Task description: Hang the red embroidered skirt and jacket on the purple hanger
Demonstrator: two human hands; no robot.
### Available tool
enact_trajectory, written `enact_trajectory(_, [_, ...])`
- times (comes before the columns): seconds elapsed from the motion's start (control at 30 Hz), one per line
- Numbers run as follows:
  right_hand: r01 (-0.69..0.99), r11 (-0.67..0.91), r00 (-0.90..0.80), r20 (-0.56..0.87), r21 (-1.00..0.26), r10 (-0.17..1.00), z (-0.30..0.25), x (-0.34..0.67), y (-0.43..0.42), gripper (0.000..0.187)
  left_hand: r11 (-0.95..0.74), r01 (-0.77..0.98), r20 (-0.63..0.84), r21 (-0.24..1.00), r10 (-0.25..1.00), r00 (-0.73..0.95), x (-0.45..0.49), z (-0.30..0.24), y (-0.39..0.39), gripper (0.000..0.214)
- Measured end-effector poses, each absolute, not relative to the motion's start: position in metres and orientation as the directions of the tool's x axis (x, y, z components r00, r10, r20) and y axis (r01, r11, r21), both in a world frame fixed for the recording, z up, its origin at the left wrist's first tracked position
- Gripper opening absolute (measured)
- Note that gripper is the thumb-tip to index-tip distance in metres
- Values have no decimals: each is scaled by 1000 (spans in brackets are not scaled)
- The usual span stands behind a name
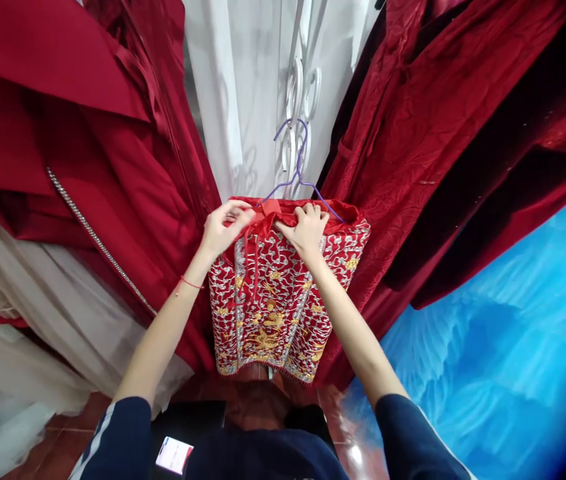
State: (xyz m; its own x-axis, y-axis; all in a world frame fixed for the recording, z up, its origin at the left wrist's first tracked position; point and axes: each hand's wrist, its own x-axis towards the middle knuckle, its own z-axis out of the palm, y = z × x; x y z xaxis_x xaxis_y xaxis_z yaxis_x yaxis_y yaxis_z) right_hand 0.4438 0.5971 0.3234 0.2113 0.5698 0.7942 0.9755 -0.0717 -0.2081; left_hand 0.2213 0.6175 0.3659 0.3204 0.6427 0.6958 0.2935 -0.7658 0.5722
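A red skirt [273, 293] with silver and gold embroidery hangs in front of me. Inside its waist sits a purple wire hanger [299, 167], its hook up at a white curled metal hanging piece [293, 93]. My left hand [225, 227] is curled at the left of the waistband, slightly blurred, with its fingertips by the red ribbon ties [253, 257]. Fingers over the top edge and thumb in front, my right hand [307, 230] grips the waistband right of the middle. The ribbon ends dangle down the skirt's front.
Dark red garments hang close on the left [127, 167] and the right [387, 153]. White cloth [243, 87] is behind the hanger. Pale gowns [53, 300] stand at lower left, and a bright blue feather-patterned surface [487, 333] fills the lower right.
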Motion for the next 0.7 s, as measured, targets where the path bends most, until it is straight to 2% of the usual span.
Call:
enact_trajectory(0.1, [955, -86, 289, 829, -283, 479, 317, 433, 600, 53, -799, 547, 726, 250, 528, 440, 233, 354, 610, 50])
enact_trajectory(0.17, [957, -64, 282, 865, -282, 415, 312, 427, 599, 50, -746, 653, 737, 130, 513, 440, 237, 348, 616, 35])
enact_trajectory(0.27, [966, -34, 248, 885, -255, 395, 292, 417, 590, 40, -716, 690, 771, 111, 500, 394, 237, 344, 637, 17])
enact_trajectory(0.33, [966, -4, 230, 853, -258, 468, 266, 405, 578, 32, -731, 671, 769, 123, 498, 401, 235, 342, 650, 20])
enact_trajectory(0.4, [955, 40, 216, 778, -295, 589, 232, 387, 565, 25, -746, 653, 718, 126, 523, 459, 235, 340, 656, 26])
enact_trajectory(0.47, [914, 119, 199, 684, -389, 702, 195, 364, 552, 24, -736, 667, 660, 117, 559, 501, 237, 338, 655, 33])
enact_trajectory(0.5, [867, 168, 196, 632, -468, 750, 178, 353, 547, 23, -723, 683, 644, 109, 574, 505, 238, 337, 652, 36])
enact_trajectory(0.57, [709, 168, 313, 519, -685, 796, 152, 332, 541, 22, -695, 712, 641, 97, 591, 489, 240, 334, 645, 40])
enact_trajectory(0.63, [566, 145, 427, 438, -812, 791, 139, 318, 539, 25, -680, 727, 647, 101, 600, 471, 242, 332, 636, 44])
enact_trajectory(0.7, [501, 166, 499, 440, -849, 746, 136, 311, 539, 31, -674, 729, 649, 118, 608, 457, 243, 330, 630, 45])
